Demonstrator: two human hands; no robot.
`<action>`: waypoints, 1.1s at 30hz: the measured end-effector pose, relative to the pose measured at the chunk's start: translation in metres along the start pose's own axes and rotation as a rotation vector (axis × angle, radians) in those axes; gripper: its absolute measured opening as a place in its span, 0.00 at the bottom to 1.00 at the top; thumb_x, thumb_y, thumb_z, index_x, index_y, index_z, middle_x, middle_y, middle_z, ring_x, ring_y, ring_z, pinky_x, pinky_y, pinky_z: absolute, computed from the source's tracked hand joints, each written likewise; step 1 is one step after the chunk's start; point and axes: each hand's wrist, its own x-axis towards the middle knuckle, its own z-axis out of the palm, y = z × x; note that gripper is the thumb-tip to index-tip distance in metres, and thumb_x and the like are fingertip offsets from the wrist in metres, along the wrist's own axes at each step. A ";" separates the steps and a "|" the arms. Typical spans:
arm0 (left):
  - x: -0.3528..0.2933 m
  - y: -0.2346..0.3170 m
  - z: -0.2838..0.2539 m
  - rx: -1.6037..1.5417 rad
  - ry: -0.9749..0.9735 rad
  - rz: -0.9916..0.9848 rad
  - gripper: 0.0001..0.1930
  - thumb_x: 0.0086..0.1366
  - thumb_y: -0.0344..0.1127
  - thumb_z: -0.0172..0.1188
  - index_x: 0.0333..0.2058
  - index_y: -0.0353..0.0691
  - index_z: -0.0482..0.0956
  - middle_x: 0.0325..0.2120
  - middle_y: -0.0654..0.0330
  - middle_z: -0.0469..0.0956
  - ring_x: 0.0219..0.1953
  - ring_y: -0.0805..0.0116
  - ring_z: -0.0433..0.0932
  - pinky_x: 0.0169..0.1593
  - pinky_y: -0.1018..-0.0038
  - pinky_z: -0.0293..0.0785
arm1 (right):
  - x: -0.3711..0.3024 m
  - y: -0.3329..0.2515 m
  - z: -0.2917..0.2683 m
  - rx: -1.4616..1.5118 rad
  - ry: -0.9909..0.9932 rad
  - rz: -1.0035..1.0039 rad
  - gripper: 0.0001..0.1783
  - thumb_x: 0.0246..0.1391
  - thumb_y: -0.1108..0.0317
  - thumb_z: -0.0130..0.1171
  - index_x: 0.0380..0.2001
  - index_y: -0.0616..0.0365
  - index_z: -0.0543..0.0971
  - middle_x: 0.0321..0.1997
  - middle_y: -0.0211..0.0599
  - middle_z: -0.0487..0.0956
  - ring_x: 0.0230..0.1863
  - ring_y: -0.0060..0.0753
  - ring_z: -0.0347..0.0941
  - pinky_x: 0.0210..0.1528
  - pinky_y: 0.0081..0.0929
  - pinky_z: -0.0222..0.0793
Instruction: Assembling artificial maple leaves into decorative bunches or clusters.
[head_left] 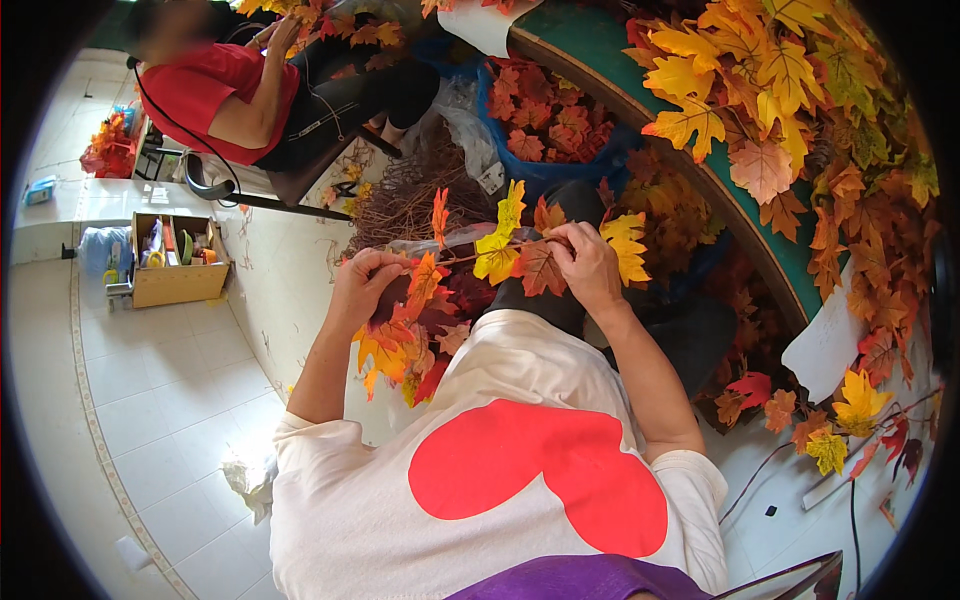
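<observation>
An artificial maple leaf garland [497, 254] in yellow, orange and red stretches across my lap between both hands. My left hand [366, 288] pinches the brown stem at one end, and more orange and yellow leaves [408, 335] hang just below it. Fingers and thumb of my right hand [588, 262] close on the stem at the other end, between a brown-orange leaf and a yellow leaf [626, 246]. Exactly what lies under the fingertips is hidden.
Piled leaf sprays [760, 90] cover a green table [560, 35] at right. A blue bin [492, 105] holds reddish leaves. Brown stems [415, 205] lie ahead. A person in a red shirt [215, 95] sits far left, above a cardboard box [180, 285] of supplies.
</observation>
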 end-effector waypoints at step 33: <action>-0.003 0.027 0.007 -0.044 -0.097 0.027 0.06 0.57 0.27 0.56 0.33 0.38 0.81 0.27 0.60 0.76 0.33 0.70 0.72 0.41 0.76 0.66 | -0.017 0.016 -0.014 0.074 0.045 0.087 0.08 0.45 0.68 0.60 0.31 0.55 0.77 0.30 0.35 0.76 0.32 0.40 0.74 0.31 0.30 0.69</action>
